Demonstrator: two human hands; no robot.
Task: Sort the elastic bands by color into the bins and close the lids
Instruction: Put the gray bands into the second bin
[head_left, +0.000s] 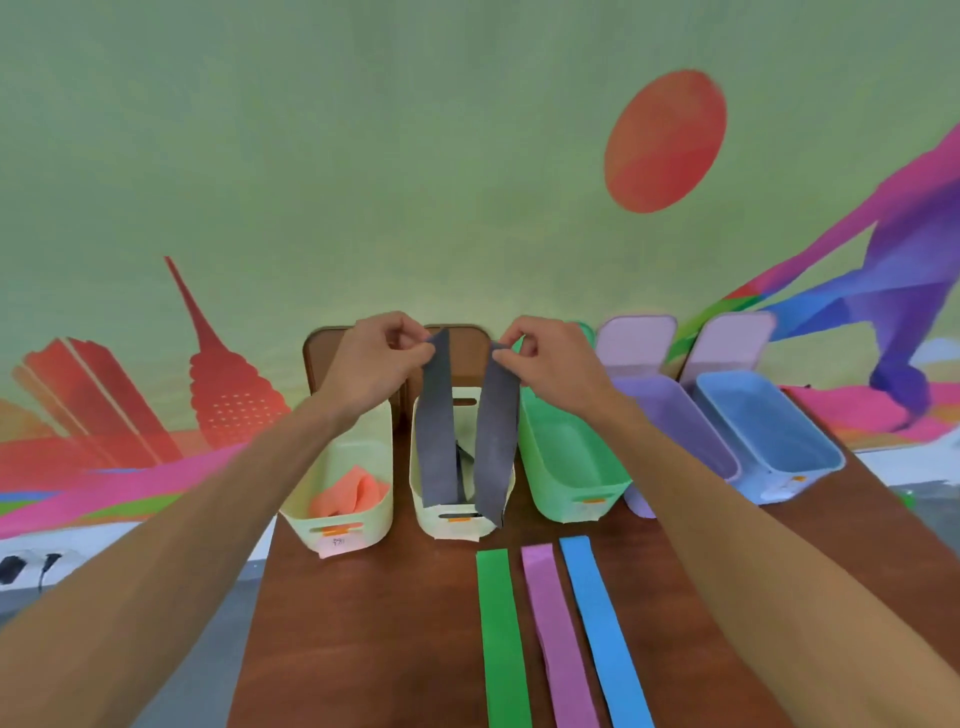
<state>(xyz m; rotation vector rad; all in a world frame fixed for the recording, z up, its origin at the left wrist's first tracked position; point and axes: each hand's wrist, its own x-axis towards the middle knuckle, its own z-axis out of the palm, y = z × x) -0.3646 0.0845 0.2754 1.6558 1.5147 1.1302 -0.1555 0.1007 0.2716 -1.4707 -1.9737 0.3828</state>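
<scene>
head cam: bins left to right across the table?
First cream bin with the orange band inside → second cream bin, the grey band hanging into it → green bin → purple bin → blue bin.

The brown bench (389, 623) is carrying five bins in a row: left cream bin (374, 519), middle cream bin (447, 526), green bin (576, 501), purple bin (675, 415) and blue bin (779, 483). In front, a green band (501, 639), purple band (563, 644) and blue band (602, 634) are lying flat, perhaps touching lower down.
</scene>
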